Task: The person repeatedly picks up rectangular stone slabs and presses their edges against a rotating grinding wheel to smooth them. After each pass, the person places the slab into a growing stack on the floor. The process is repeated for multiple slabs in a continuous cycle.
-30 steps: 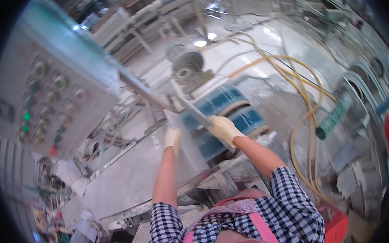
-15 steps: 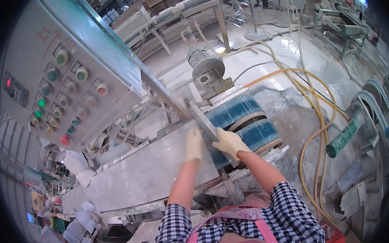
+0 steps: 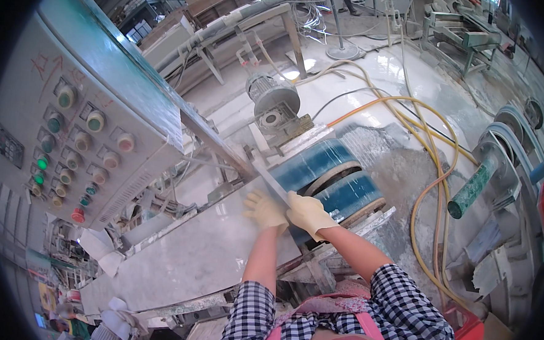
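Both hands wear pale gloves. The left hand [image 3: 264, 211], slightly blurred, has its fingers spread over the grey worktop [image 3: 182, 245], just beside a narrow bar [image 3: 273, 185]. The right hand [image 3: 309, 214] lies against the bar's other side; how far its fingers wrap round is hidden. Beyond it sit two blue drums [image 3: 339, 170], side by side, with a motor [image 3: 272, 99] farther back. On the left stands a cabinet [image 3: 138, 135] with rows of buttons, two lit green, and one red button [image 3: 77, 215] low down. Yellow hoses [image 3: 441, 173] loop across the floor [image 3: 370, 64] toward a red box [image 3: 469, 337], left of a green tube [image 3: 473, 188].
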Tool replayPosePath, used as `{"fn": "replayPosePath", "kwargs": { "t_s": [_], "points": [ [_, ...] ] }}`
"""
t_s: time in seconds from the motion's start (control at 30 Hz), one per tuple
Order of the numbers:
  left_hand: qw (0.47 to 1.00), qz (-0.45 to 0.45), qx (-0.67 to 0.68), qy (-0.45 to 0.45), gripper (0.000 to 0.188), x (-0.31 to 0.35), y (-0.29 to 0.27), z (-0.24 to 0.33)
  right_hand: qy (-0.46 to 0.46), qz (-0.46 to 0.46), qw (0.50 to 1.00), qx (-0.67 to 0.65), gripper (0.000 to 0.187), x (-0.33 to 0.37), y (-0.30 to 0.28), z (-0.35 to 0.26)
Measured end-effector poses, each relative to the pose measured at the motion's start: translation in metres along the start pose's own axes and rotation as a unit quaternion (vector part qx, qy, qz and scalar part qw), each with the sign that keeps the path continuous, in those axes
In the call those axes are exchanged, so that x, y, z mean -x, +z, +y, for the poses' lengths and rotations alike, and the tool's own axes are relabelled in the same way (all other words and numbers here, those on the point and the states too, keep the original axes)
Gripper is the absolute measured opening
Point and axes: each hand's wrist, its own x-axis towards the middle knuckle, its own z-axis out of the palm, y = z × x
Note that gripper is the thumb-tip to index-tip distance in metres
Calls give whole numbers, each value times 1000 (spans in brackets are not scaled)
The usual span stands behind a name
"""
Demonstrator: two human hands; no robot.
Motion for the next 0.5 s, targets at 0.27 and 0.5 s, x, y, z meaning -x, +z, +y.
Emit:
{"fn": "replayPosePath", "kwargs": {
  "t_s": [0.27,0.5],
  "points": [
    [901,-61,430,12,54,-40,-37,-78,-24,32,999,6,26,0,-18,6],
    [782,-66,614,81,32,-27,-10,-54,-35,13,999,-1,54,7,-18,2]
  ]
}}
